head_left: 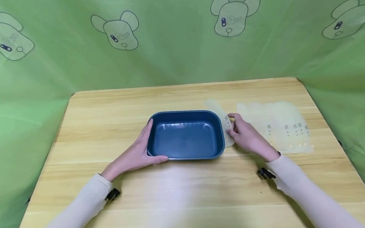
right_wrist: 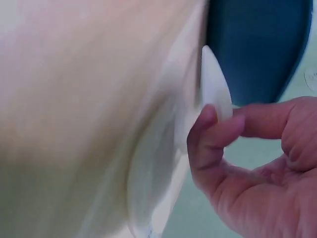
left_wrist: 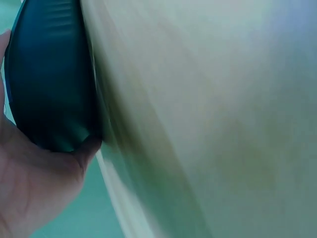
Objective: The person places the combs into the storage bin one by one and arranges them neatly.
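A dark blue rectangular plastic tray (head_left: 184,138) with rounded corners stands on the wooden table, nothing inside it. My left hand (head_left: 135,153) grips its left end, thumb along the near side and fingers along the left wall. In the left wrist view the thumb of the left hand (left_wrist: 39,173) presses the tray's wall (left_wrist: 54,79). Just right of the tray, my right hand (head_left: 247,136) pinches a thin pale translucent sheet (head_left: 221,111) with small printed marks. The right wrist view shows this sheet (right_wrist: 214,82) between thumb and finger of the right hand (right_wrist: 267,168).
Several similar pale sheets (head_left: 285,126) lie overlapping in a fanned row at the right of the table (head_left: 107,124). A green cloth (head_left: 173,58) with printed bear heads hangs behind and beside the table.
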Available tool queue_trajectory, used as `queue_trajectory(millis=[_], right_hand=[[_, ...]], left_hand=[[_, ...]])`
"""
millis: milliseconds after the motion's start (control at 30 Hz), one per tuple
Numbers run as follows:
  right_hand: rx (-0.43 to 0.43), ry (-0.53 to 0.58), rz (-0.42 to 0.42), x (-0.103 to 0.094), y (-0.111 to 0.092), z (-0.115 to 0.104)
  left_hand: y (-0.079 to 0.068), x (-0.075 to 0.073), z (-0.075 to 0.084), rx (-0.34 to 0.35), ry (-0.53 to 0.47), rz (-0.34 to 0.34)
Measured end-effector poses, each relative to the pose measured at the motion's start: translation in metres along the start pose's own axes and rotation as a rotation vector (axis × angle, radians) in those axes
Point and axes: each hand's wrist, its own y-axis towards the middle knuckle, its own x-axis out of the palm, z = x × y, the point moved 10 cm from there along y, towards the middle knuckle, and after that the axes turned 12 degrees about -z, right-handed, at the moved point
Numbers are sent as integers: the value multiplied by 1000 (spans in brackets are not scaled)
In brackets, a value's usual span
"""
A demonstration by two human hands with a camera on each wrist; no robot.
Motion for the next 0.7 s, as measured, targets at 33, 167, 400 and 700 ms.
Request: queue_trajectory(millis=[33,167,400,700], right_hand=[[-1,11,10,-4,-2,0],[-4,104,86,-23,-8,1],[-137,344,206,-39,-15,-15],[-288,367,86,-9,-4,-48]], left_hand=[[0,0,0,7,-14,2],[0,-1,0,12,-41,7],[-1,-3,0,5,-33,5],[0,-2,-1,17,-49,9]])
